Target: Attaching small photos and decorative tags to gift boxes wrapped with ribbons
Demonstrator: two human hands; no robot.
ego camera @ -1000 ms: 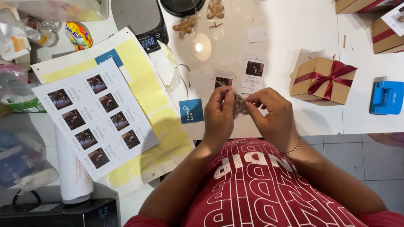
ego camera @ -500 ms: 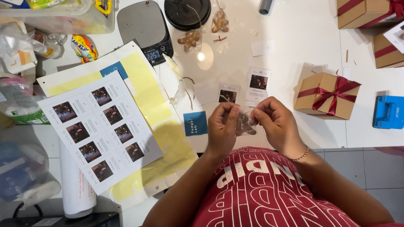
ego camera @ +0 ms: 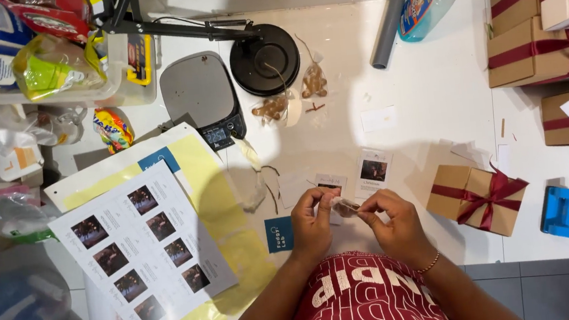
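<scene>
Both of my hands meet at the near edge of a white table [ego camera: 424, 98]. My left hand [ego camera: 313, 223] and my right hand [ego camera: 393, 220] pinch a small clear bag [ego camera: 345, 207] with something brownish in it between their fingertips. Just beyond my fingers lie two small cards with dark pictures, one [ego camera: 329, 183] partly hidden by my left hand, the other [ego camera: 373, 169] free. A small blue card [ego camera: 278, 234] lies left of my left wrist. A brown gift box with a dark red ribbon [ego camera: 477, 198] sits to the right of my right hand.
A printed sheet of dark photos [ego camera: 144, 250] on yellow paper lies at the left. A grey kitchen scale [ego camera: 202, 98], a black lamp base [ego camera: 264, 59] and cookies in clear bags [ego camera: 292, 96] are farther back. More ribboned boxes [ego camera: 542, 24] and a blue punch [ego camera: 566, 212] stand right.
My view has shifted, so everything sits lower in frame. My hands stay together on the small bag, the fingers working it slightly.
</scene>
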